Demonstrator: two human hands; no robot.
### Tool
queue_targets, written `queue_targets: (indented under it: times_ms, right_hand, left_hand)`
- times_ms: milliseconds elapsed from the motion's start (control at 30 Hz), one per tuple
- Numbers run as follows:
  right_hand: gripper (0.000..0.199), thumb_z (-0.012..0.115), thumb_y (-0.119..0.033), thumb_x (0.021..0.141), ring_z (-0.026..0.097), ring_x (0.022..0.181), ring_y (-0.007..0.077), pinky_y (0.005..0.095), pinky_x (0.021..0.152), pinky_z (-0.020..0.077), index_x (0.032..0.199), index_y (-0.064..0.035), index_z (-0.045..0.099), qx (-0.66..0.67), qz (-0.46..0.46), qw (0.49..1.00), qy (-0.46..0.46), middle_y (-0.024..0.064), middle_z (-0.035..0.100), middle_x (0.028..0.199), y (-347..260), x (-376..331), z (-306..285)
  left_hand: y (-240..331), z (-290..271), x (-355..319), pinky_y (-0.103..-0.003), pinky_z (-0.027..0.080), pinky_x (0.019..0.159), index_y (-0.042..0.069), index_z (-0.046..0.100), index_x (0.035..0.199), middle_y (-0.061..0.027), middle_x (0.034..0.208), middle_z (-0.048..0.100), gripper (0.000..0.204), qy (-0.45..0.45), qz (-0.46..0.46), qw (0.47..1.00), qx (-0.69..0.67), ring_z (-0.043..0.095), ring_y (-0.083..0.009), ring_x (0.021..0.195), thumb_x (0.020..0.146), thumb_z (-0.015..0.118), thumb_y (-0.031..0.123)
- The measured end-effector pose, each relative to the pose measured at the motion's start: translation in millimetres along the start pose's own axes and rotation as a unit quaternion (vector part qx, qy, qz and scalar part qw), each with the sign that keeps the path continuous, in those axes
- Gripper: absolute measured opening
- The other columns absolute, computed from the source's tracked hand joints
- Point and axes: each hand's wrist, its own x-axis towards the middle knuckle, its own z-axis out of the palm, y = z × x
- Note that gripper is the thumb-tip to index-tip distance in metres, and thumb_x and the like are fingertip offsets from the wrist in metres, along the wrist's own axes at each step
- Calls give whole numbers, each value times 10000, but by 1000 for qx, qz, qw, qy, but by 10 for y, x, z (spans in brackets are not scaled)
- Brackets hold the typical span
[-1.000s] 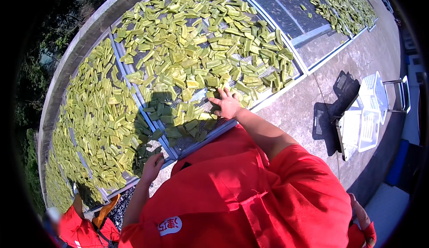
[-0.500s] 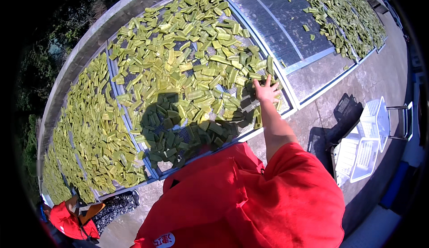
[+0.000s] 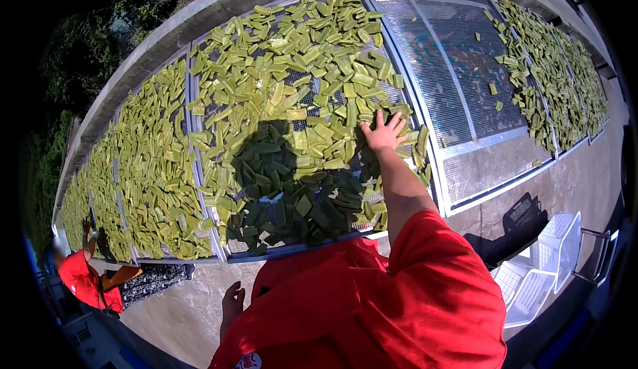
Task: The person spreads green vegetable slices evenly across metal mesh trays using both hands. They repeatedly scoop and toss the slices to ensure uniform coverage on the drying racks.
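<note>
While the left hand (image 3: 232, 300) is hanging low by the red shirt near the concrete ledge (image 3: 179, 302), fingers loosely curled and holding nothing, the right hand (image 3: 383, 132) is reaching out over the middle mesh tray (image 3: 292, 248), fingers spread flat on the green strips (image 3: 312, 83) near the tray's right edge. The strips are covering most of that tray and piling thicker at its right edge. My read: spreading is going best with a flat open palm sweeping lightly, thinning the heap into one layer and keeping pieces off the frame rail. Beyond that edge, the next mesh tray (image 3: 465, 77) is sitting nearly bare, only a few stray strips on it.
</note>
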Motion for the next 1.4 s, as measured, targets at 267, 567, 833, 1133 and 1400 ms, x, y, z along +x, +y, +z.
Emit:
queue_targets:
  times_ms: [267,567,833,1133,1400]
  right_hand:
    - [672,597,-521,770,122,1375,346,616,1042,177,1364,-276,400,29,-429,872,-235,101,117,1506,-989,-989,859]
    - [696,521,-597,790,155,1365,376,554,1060,174,1401,-340,308,-235,-387,884,-114,155,188,1490,-1022,146,578]
    - [696,632,-472,754,132,1373,373,599,1060,97,1374,-295,373,-164,-497,823,-219,130,193,1493,-789,-1471,908]
    - [579,643,-332,776,341,1246,389,475,1030,283,1301,-158,476,-99,-504,822,-246,181,358,1377,-441,-2315,1112]
    - [503,655,-188,775,434,1154,365,437,971,366,1251,-109,513,-87,-400,898,-163,177,460,1274,-558,-3205,1260]
  left_hand:
    - [-671,316,-532,-355,481,853,46,529,1231,-140,1202,571,436,-52,-114,990,-64,585,-249,1034,874,587,290]
    - [-382,451,-1201,-371,466,881,92,549,1220,-144,1186,583,456,25,-160,987,-24,587,-286,1038,866,567,378]
    - [-981,677,-918,-396,427,935,102,528,1243,-180,1185,572,510,-77,-167,982,37,542,-344,1095,854,553,430]
    - [-830,-408,589,-594,218,1030,229,373,1371,-113,1458,247,689,166,-43,976,138,172,-379,1352,792,559,553]
    - [-763,-862,2117,-631,126,1042,267,331,1397,-78,1497,173,657,204,246,909,269,101,-346,1379,832,460,578]
